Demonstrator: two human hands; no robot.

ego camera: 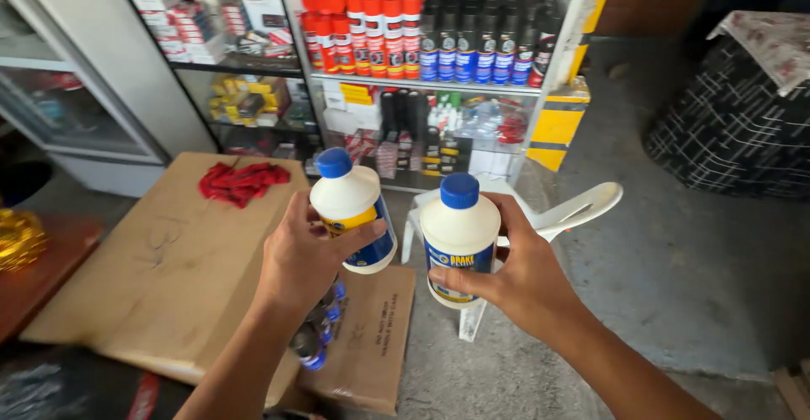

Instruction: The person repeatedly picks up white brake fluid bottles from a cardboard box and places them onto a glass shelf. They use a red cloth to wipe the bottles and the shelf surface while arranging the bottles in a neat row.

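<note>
My left hand (302, 255) grips a white plastic bottle with a blue cap (350, 205), tilted slightly left, above an open cardboard box (371, 336). In my right hand (519, 272) is a second white bottle with a blue cap (460, 239), held upright, with my fingers wrapped round its right side and my thumb across its blue and yellow label. The two bottles are side by side, a little apart. More blue-capped bottles (316, 336) show in the box beneath my left wrist, partly hidden by my arm.
A large flat cardboard sheet (160, 260) lies at the left with a red rag (242, 181) on it. Metal shelves (430, 83) full of bottles and cans stand ahead. A white plastic chair (574, 209) is behind my right hand. A dark patterned bundle (742, 125) sits at the right on the concrete floor.
</note>
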